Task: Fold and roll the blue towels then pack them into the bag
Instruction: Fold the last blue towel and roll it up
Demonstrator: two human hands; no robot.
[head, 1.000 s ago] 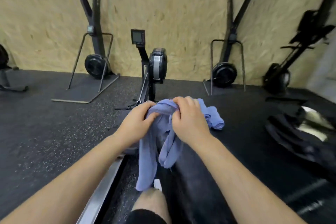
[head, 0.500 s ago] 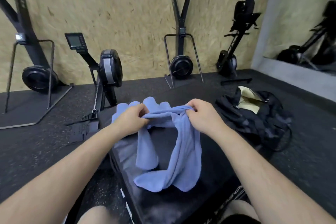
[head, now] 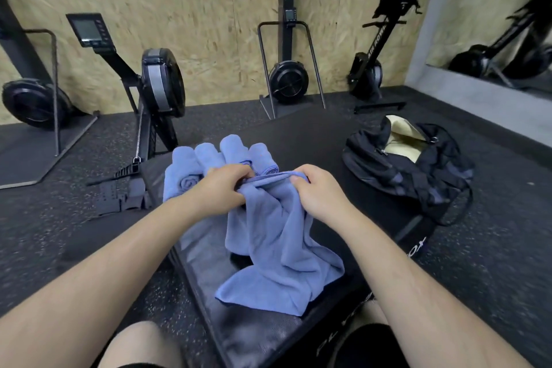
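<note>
The room is a gym corner: a wall of pale chipboard runs across the back, a black speckled rubber floor spreads below it, and a mirror in a grey frame fills the far right. Against the wall three upright rowers stand stored on end, and a fourth rowing machine sits flat on the floor at the left with its monitor raised on an arm, its rail running toward the far left corner of the surface. The surface is a broad black padded box with white lettering on its right side, reaching from between the person's bare knees out toward the wall. A black bag lies by the right edge, unzipped, its pale lining showing; whether it rests on the surface or on the floor just beyond is hard to tell. A loose blue towel hangs from both hands over the middle of the surface, its lower end crumpled on the padding toward the near edge. Four rolled blue towels lie side by side, touching one another, at the far left corner. The left hand and right hand sit close together, each with fingers curled, pinching the towel's bunched top edge, which spans the short gap between them
</note>
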